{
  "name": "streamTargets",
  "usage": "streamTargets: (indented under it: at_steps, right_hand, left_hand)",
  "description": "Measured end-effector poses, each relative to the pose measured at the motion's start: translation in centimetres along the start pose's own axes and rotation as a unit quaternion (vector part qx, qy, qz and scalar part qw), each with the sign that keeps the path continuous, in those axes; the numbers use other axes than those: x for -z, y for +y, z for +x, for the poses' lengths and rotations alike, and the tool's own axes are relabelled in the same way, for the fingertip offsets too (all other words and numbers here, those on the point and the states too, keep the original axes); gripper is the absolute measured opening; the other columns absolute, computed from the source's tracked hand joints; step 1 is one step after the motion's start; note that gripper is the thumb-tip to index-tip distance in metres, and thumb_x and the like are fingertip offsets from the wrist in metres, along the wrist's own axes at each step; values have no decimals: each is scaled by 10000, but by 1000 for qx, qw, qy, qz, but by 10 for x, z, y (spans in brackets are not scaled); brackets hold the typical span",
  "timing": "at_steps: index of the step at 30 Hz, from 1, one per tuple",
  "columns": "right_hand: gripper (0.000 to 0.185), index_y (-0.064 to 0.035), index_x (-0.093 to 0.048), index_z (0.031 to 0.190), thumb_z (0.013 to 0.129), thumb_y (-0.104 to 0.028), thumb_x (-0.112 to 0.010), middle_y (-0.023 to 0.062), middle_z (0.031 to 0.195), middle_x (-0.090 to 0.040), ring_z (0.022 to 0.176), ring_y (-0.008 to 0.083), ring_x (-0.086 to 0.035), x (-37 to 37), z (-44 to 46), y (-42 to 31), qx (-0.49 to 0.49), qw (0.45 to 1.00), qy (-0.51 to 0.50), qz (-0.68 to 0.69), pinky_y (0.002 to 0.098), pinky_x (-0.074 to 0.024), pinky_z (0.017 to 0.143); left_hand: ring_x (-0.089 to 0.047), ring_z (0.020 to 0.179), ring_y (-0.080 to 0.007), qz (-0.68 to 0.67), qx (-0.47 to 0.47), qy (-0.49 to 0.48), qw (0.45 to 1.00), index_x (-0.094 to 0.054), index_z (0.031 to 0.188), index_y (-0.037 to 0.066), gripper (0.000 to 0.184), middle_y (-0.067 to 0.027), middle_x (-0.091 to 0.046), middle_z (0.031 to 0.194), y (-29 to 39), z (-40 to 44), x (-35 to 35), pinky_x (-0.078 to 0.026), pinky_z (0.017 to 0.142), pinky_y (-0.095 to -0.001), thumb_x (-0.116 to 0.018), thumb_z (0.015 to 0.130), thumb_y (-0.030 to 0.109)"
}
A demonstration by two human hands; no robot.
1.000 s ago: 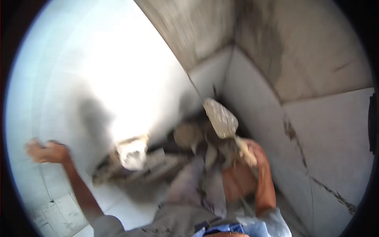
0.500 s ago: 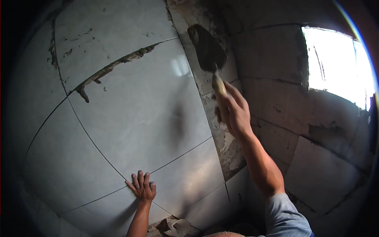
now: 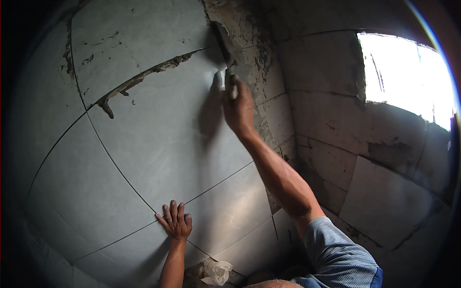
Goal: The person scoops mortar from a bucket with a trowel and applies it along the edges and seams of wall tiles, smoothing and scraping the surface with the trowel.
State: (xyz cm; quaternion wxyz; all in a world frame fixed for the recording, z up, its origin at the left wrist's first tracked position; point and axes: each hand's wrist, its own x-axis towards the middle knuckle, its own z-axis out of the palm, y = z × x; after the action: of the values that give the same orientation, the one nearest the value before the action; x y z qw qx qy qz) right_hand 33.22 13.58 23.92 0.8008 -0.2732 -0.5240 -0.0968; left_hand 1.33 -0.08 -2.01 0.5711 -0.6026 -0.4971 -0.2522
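Note:
My right hand (image 3: 237, 108) is wrapped round the handle of a trowel (image 3: 223, 43), whose dark blade is edge-on at the right edge of the large grey wall tile (image 3: 163, 120). Beside the blade runs a strip of rough, mortar-marked wall (image 3: 259, 67). Lower down, my left hand (image 3: 177, 223) lies spread on the tiles near a joint crossing, holding nothing. A ragged line of mortar (image 3: 144, 77) sticks along the upper tile joint.
A bright window opening (image 3: 408, 77) is in the side wall at the right. Below it, a grey tile (image 3: 384, 201) covers part of that wall. Crumpled pale plastic (image 3: 217, 272) lies at the bottom centre.
The view has swung from the floor area to the tiled wall. My left hand now rests on the tiles; my right hand has brought the trowel left to the tile edge.

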Motion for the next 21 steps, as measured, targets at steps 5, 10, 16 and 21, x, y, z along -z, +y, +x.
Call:
streamTargets:
  at_steps: [5,10,16,21]
  right_hand:
    - [507,-3,-450,1366,911,-124,-636,205,1100,-607,881,288,-637,-15,-26,-3,-54,987,-18,149,402,-539,686]
    - [621,9,-359,1455,937,-227,-606,176,1118,-595,748,169,-614,65,-11,0,-245,816,-163,498,292,-518,530]
    - [568,9,-391,1439,952,-221,-571,127,1035,-620,725,144,-607,67,28,12,-207,908,-106,350,267,-501,518]
    - [562,16,-409,1427,951,-238,-567,117,983,-627,734,132,-609,54,47,27,-191,948,-139,214,261,-497,533]
  left_hand:
    - [-243,1460,-332,5,0,7,1000,-506,1348,151,430,-84,-415,1505,1,2,0,-48,1157,-624,-360,1020,388]
    - [-247,1458,-334,1,-5,19,1000,-507,1346,150,423,-87,-418,1501,0,6,0,-49,1158,-622,-366,1019,379]
    - [-244,1460,-331,-4,-5,9,1000,-501,1349,152,419,-94,-410,1505,0,3,2,-44,1162,-614,-374,1016,371]
    - [-239,1462,-326,-2,-4,14,1000,-500,1349,155,419,-91,-409,1506,1,4,2,-42,1163,-611,-372,1017,375]
